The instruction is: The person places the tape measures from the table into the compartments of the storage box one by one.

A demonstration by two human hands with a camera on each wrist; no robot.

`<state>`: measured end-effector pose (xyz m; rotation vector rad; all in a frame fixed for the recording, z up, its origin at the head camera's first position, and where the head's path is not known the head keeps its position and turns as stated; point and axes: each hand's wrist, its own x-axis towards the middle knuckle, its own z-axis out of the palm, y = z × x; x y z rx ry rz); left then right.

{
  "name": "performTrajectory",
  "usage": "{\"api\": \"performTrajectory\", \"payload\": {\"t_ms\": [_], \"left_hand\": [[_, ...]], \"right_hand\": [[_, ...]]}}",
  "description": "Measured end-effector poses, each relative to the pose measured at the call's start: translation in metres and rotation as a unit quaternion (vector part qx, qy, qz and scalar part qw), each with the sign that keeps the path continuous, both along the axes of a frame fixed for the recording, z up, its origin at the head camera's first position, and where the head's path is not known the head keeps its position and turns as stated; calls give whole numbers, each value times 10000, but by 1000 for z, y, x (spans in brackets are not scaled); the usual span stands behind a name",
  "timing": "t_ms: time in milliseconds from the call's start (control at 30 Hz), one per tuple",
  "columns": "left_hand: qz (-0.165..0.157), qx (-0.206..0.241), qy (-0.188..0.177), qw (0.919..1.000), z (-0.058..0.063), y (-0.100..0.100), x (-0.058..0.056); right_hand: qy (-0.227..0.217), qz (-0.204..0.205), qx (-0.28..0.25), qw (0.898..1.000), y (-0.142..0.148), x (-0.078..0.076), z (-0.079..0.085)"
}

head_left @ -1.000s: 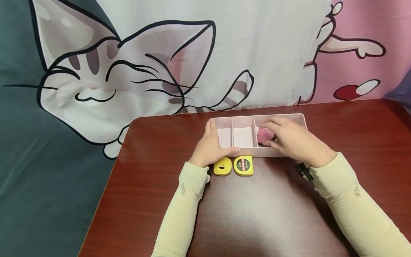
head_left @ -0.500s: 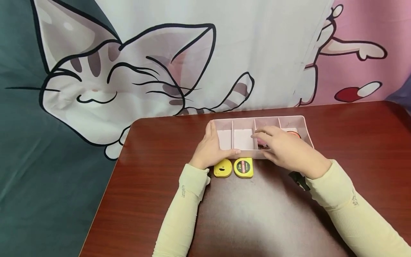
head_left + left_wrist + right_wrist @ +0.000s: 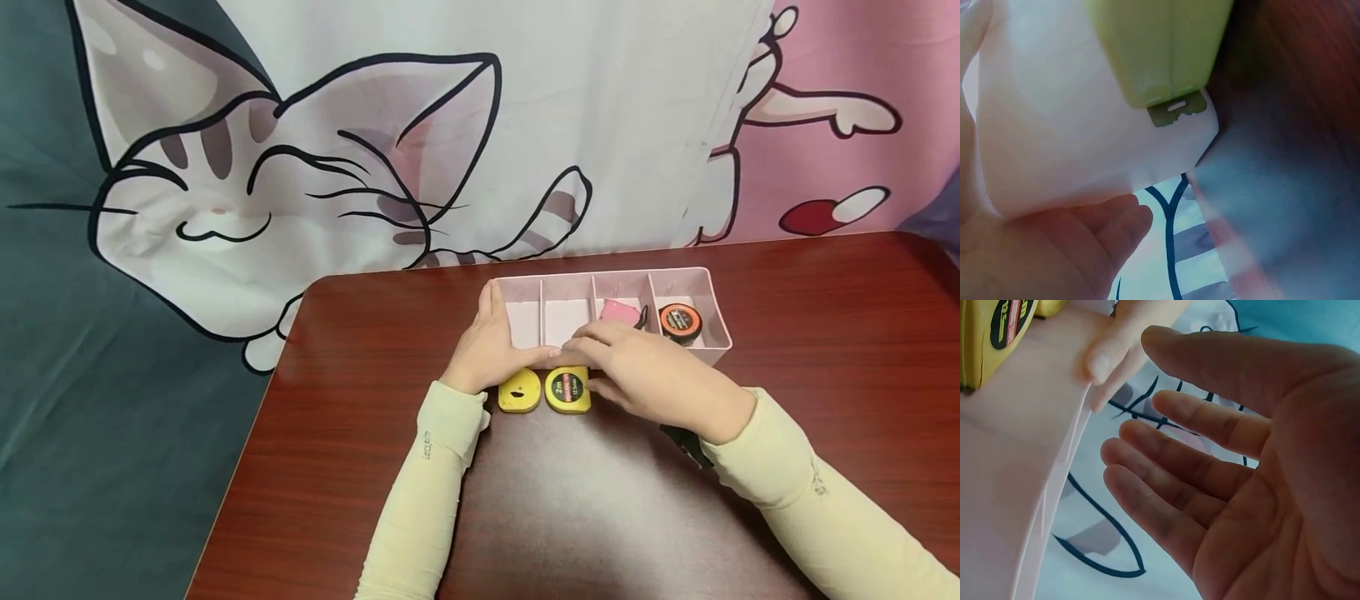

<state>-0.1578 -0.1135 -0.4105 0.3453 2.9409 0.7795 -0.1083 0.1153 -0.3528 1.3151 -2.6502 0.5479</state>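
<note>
Right grip point(image 3: 645, 372) spread, empty, beside yellow tape measure point(image 3: 567, 390); left grip point(image 3: 485, 347) holding box point(image 3: 567, 288) near surface's point(image 3: 600, 500) far edge. Tape measure likely light, stiff, smooth; grasp sides.

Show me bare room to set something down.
Free: table between the sleeves, below the yellow tape measures; table right of the tray; its two left compartments.
Crowded: its near edge (left hand, right hand, those tape measures); right compartments, holding pink item and orange-black tape measure.
</note>
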Motion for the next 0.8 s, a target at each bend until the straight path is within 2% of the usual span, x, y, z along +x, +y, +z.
{"api": "performTrajectory", "payload": {"t_ms": [800], "left_hand": [[25, -60, -102, 9999, -2, -1, -2]], "right_hand": [[91, 286, 58, 9995, -17, 14, -9]]}}
